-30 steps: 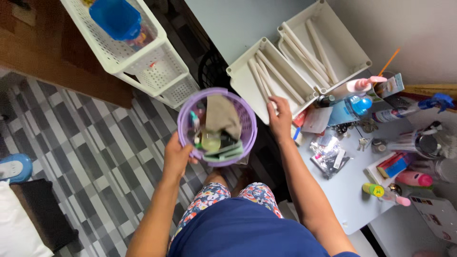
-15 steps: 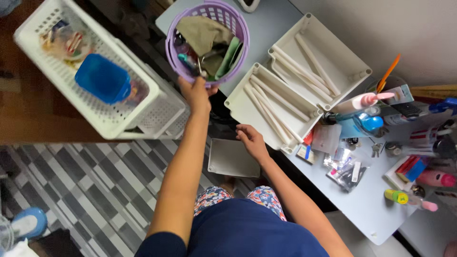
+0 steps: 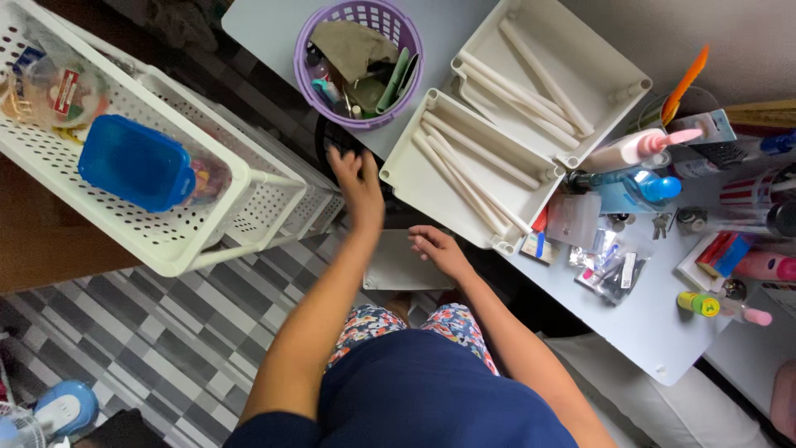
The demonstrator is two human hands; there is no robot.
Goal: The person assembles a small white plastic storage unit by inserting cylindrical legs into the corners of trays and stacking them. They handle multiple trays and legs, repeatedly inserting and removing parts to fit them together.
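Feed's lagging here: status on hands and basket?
Left hand empty, fingers open, short of purple basket. Basket on table. Right hand empty over grey box.

The round purple plastic basket [image 3: 358, 62] stands on the pale grey desk [image 3: 655, 328] near its far left corner, with a folded cloth and small items inside. To its right lie two white rectangular plastic trays [image 3: 464, 178] side by side, each holding white plastic tubes. Right of the trays sit bottles and small packets. Left of the desk stands a white perforated plastic cart [image 3: 166, 241] with a blue plastic tub [image 3: 133, 162] in it.
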